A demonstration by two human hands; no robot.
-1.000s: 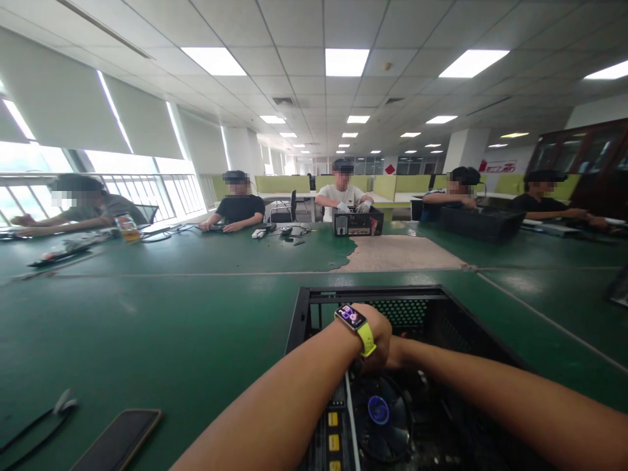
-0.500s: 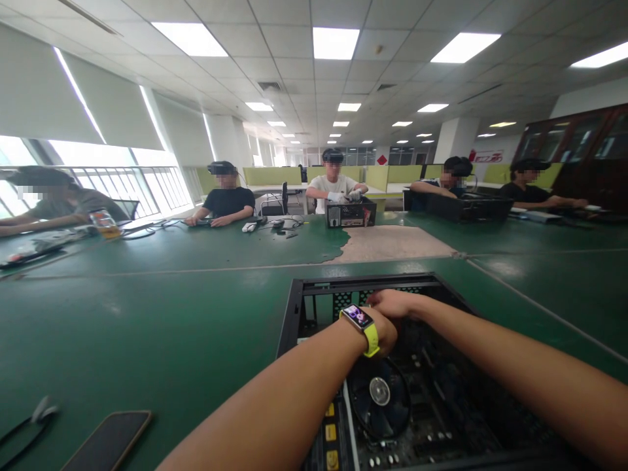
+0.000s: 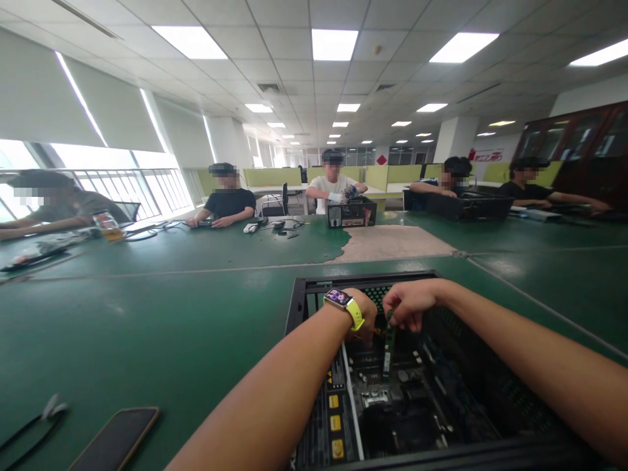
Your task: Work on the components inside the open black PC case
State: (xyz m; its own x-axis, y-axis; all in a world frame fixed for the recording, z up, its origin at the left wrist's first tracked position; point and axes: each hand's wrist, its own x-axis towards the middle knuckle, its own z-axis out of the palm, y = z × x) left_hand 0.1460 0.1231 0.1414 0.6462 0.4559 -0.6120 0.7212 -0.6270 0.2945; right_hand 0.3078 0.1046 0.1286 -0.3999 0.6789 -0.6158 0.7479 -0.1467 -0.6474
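My right hand (image 3: pixel 409 304) is above the far part of an open black computer case (image 3: pixel 314 288), its fingers pinched on the top end of a green memory module (image 3: pixel 389 350). The module hangs nearly upright over the motherboard (image 3: pixel 422 386); whether its lower end touches the board I cannot tell. My left hand (image 3: pixel 364 311), with a yellow-strapped watch (image 3: pixel 346 304) on the wrist, reaches into the case beside it. Its fingers point down and are mostly hidden. Below the module lies a silver part (image 3: pixel 375 398) near a dark area.
A phone (image 3: pixel 115 441) and a black cable (image 3: pixel 36 425) lie on the green table (image 3: pixel 171 327) at the left. Across it, several people work; one gloved person handles another computer case (image 3: pixel 350 214). A bare pale patch (image 3: pixel 397 243) shows in the tabletop.
My right hand has lifted and now shows the memory module in its fingers. My left hand has shifted left, apart from the right. The round fan's silver hub no longer shows plainly.
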